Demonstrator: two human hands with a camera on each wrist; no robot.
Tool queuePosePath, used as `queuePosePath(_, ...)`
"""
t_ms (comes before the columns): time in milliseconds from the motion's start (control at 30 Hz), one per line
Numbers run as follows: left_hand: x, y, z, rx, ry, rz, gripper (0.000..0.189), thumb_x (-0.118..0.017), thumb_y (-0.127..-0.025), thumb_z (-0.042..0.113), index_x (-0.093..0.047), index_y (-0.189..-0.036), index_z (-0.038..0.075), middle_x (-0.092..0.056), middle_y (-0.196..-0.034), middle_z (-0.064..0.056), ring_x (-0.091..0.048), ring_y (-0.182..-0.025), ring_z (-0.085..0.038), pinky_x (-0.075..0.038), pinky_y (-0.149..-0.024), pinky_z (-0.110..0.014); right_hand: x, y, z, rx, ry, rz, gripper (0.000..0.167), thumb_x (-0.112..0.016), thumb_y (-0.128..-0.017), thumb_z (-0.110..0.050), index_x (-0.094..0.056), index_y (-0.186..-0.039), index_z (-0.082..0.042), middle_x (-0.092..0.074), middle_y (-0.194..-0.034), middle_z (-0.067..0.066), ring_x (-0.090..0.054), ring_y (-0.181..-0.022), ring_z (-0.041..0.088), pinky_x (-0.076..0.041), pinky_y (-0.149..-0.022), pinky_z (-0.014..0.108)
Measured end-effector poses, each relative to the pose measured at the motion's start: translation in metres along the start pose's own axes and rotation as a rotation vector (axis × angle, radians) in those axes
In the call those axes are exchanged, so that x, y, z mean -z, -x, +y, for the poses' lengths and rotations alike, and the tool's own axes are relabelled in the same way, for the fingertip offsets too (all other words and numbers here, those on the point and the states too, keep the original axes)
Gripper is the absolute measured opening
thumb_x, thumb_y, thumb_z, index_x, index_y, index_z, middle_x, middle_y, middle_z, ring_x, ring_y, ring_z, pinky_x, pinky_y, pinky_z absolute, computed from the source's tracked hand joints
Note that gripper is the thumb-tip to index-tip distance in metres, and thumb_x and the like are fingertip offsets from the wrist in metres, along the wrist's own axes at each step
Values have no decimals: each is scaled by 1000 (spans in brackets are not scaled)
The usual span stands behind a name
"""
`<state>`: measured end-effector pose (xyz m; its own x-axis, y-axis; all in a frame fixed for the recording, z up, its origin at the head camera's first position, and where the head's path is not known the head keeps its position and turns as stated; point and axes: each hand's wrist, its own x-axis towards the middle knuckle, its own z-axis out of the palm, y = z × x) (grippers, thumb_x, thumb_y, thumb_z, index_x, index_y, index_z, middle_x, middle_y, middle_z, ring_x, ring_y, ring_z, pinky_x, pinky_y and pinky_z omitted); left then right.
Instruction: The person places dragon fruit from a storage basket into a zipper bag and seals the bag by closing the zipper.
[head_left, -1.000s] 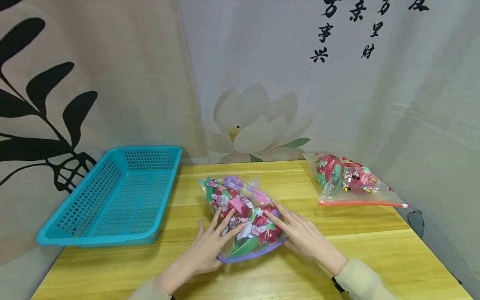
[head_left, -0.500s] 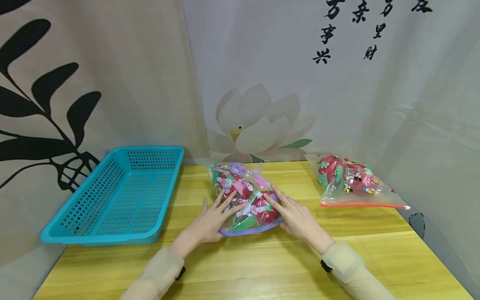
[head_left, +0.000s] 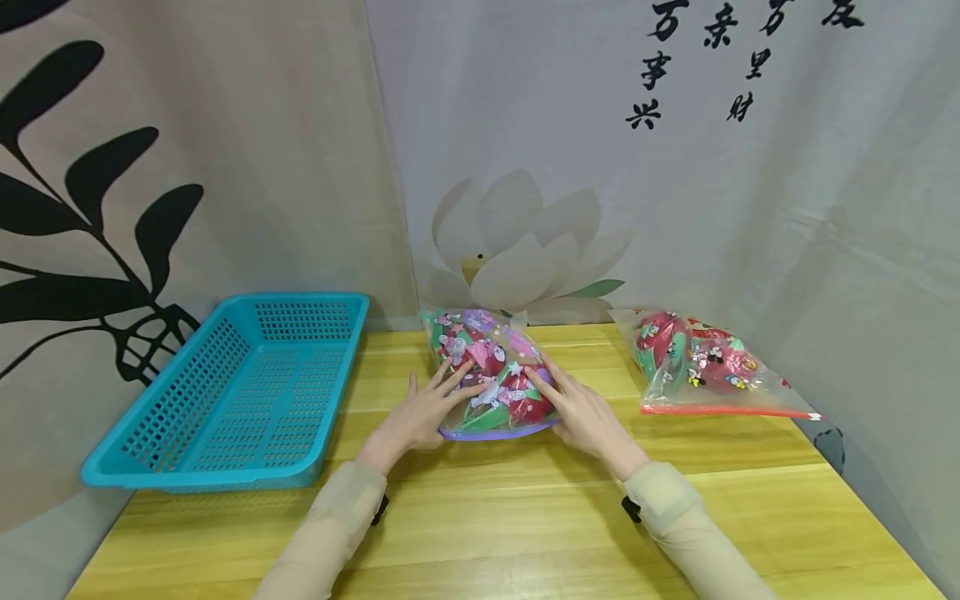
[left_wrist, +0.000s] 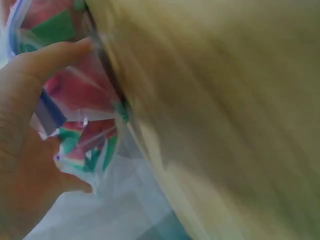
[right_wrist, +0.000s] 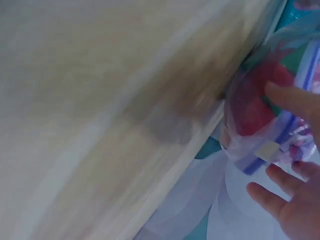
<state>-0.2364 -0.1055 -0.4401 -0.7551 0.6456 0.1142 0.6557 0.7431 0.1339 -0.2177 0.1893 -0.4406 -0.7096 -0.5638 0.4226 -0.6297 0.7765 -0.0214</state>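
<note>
A clear zip bag (head_left: 487,408) with a purple zip edge and printed cartoon figures lies near the table's back edge, with red and green contents. My left hand (head_left: 420,410) rests on its left side, fingers spread straight over the top. On the right side my right hand (head_left: 588,417) presses the bag with extended fingers. The left wrist view shows the left thumb (left_wrist: 60,55) against the bag's front side. In the right wrist view the right thumb (right_wrist: 290,100) touches the bag below its zip edge, with the other fingers spread apart.
A blue plastic basket (head_left: 300,467) stands at the left of the wooden table (head_left: 510,525). Another zip bag (head_left: 708,367), with a red zip edge, lies at the back right. A printed cloth (head_left: 525,125) hangs behind the table.
Both hands have moved the purple-edged bag away from me, toward the back edge, and its front edge has become more level. The basket and the red-edged bag have stayed put.
</note>
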Motion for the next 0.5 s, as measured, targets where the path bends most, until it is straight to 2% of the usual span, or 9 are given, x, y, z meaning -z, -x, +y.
queuePosePath(67,7,0,2,8,38,-46,106,-86,-67,28,-21,-150,36,1,-163,-3,1,-148,-40,-13,-98,-81,5,-2,0,-20,-53,-54,96,-83,-69,-17,-31,-149,-19,-22,-157,18,-50,-126,41,-51,-92,51)
queuePosePath(133,17,1,6,30,121,-109,106,-86,-65,36,-22,-151,33,3,-162,-5,5,-147,-42,-8,-98,-82,14,-6,-1,-49,-115,-112,94,-82,-71,-26,-31,-149,-20,-21,-157,18,-44,-131,43,-45,-98,56)
queuePosePath(200,30,0,13,89,205,-149,103,-83,-66,44,-25,-150,31,2,-162,-6,6,-147,-42,-5,-99,-82,23,-11,-2,-89,-157,-149,90,-79,-74,-37,-32,-149,-20,-21,-158,17,-38,-135,44,-39,-103,60)
queuePosePath(233,36,-2,16,131,236,-144,102,-81,-68,47,-25,-151,30,0,-162,-6,5,-147,-43,-5,-100,-81,28,-15,-2,-109,-168,-151,88,-76,-76,-41,-32,-149,-20,-22,-157,17,-36,-136,45,-36,-105,61)
queuePosePath(300,45,-9,22,203,270,-68,95,-75,-73,52,-27,-150,26,-6,-161,-9,1,-146,-44,-5,-102,-79,36,-25,-3,-158,-154,-132,83,-71,-80,-47,-33,-149,-20,-22,-157,16,-33,-138,44,-30,-108,63)
queuePosePath(433,51,-26,26,350,202,134,87,-54,-83,66,-21,-152,25,-10,-161,-13,2,-146,-45,-6,-103,-79,46,-46,-5,-285,-68,-69,81,-60,-84,-57,-28,-150,-24,-18,-159,13,-20,-144,43,-18,-110,69)
queuePosePath(500,51,-34,25,399,156,176,85,-45,-85,71,-18,-153,28,-5,-161,-13,7,-145,-46,-3,-100,-82,48,-55,-5,-351,-29,-68,82,-55,-84,-63,-23,-151,-28,-12,-161,11,-10,-147,42,-13,-108,74)
